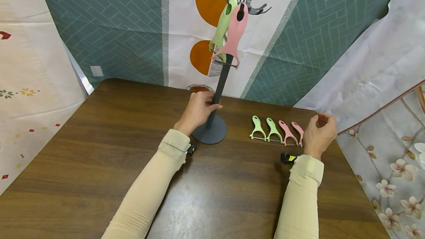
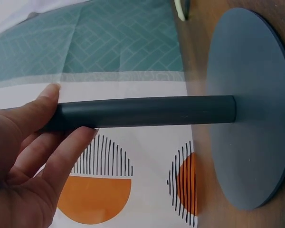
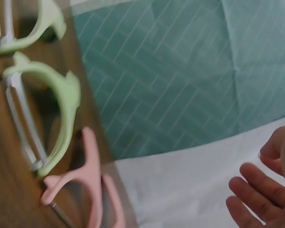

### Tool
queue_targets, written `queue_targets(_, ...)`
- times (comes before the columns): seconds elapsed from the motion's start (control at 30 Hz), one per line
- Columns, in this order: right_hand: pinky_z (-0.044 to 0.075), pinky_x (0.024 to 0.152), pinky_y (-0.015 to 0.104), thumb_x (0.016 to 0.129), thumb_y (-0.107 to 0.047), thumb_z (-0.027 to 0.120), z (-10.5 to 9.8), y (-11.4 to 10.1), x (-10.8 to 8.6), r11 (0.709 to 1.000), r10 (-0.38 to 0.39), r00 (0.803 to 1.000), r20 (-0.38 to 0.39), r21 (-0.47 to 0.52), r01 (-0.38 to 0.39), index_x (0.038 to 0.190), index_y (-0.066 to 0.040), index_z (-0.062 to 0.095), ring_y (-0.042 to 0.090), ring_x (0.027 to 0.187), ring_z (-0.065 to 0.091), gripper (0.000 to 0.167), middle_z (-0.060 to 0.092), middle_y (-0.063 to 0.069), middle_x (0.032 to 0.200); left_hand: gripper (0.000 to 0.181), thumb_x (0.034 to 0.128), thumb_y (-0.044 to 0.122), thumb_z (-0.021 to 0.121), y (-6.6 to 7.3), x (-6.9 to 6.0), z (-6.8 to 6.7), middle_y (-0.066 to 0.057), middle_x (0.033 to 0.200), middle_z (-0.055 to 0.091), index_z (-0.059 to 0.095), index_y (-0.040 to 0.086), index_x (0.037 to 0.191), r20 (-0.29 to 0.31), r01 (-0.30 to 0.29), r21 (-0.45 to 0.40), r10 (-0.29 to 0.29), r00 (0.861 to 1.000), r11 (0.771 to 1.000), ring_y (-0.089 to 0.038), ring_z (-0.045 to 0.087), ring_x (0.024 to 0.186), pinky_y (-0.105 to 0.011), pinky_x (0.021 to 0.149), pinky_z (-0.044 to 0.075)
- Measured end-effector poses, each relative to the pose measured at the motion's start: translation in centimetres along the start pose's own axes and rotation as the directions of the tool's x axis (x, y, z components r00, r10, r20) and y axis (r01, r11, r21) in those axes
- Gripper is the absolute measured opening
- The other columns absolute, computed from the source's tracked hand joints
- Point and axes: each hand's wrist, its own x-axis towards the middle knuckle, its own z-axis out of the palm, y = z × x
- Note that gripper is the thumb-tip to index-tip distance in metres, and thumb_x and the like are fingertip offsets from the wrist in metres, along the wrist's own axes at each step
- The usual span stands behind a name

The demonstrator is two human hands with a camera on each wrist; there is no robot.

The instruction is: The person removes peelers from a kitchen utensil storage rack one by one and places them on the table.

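My left hand holds the dark post of an upright stand low down, with thumb and fingers around it, above its round base. From the hooks at the top hang a pink peeler and, partly hidden behind it, green peeler handling that may be more than one piece. On the table lie two green peelers and two pink peelers in a row. Beside the rightmost pink one is my right hand, raised, its fingers loosely bent and holding nothing in the right wrist view.
The stand's bare grey hook points right. Behind the wooden table hangs a patterned cloth. A floral cloth borders the right edge. A wrist camera sits by the right cuff.
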Motion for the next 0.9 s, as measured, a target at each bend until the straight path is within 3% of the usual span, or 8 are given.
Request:
queue_targets(0.13,0.041,0.083,0.018,0.099,-0.02,0.056,0.0,-1.1,0.1,0.999,-0.042,0.999,0.025,0.031,0.042,0.111,-0.005,0.069,-0.003,0.085,0.052,0.023,0.054,-0.021,0.09,0.029,0.0888,0.018,0.08,0.0,0.1,0.2,-0.009,0.106,0.078,0.074,0.004,0.113,-0.031,-0.001,0.004,0.001,1.0,1.0,-0.02,0.076,0.096,-0.038,0.083,0.061)
queue_targets(0.4,0.045,0.084,0.019,0.099,-0.022,0.057,-0.1,-2.8,0.1,0.996,-0.083,0.993,0.082,0.031,0.081,0.112,-0.004,0.07,-0.005,0.084,0.053,0.026,0.055,-0.022,0.089,0.025,0.0854,0.022,0.084,0.1,0.0,0.4,-0.009,0.091,0.078,0.074,0.005,0.1,-0.134,-0.046,0.041,0.051,0.99,0.998,-0.019,0.076,0.083,-0.035,0.072,0.059)
queue_targets(0.57,0.044,0.083,0.016,0.099,-0.025,0.058,-0.1,-3.9,-0.2,0.993,-0.108,0.987,0.116,0.054,0.103,0.114,-0.004,0.07,-0.006,0.084,0.055,0.028,0.059,-0.019,0.089,0.027,0.0912,0.022,0.079,0.2,0.0,0.5,-0.01,0.097,0.077,0.069,0.006,0.11,-0.108,-0.056,0.027,0.059,0.992,0.998,-0.019,0.076,0.085,-0.036,0.076,0.06)
queue_targets(0.8,0.046,0.083,0.018,0.098,-0.024,0.06,-0.1,-5.3,-0.6,0.986,-0.146,0.98,0.135,0.102,0.133,0.113,-0.005,0.07,-0.003,0.083,0.058,0.026,0.065,-0.011,0.092,0.042,0.0978,0.017,0.07,0.4,0.2,0.1,-0.015,0.112,0.077,0.06,0.006,0.138,-0.085,-0.116,-0.016,0.114,0.99,0.993,-0.023,0.077,0.096,-0.041,0.086,0.061)
queue_targets(0.9,0.048,0.084,0.02,0.098,-0.025,0.06,-0.1,-5.7,-0.7,0.982,-0.162,0.977,0.137,0.116,0.146,0.113,-0.007,0.071,-0.002,0.084,0.058,0.026,0.065,-0.012,0.093,0.041,0.0987,0.016,0.069,0.5,0.2,0.0,-0.014,0.116,0.076,0.061,0.006,0.137,-0.084,-0.142,-0.019,0.14,0.986,0.99,-0.022,0.076,0.1,-0.039,0.088,0.06)
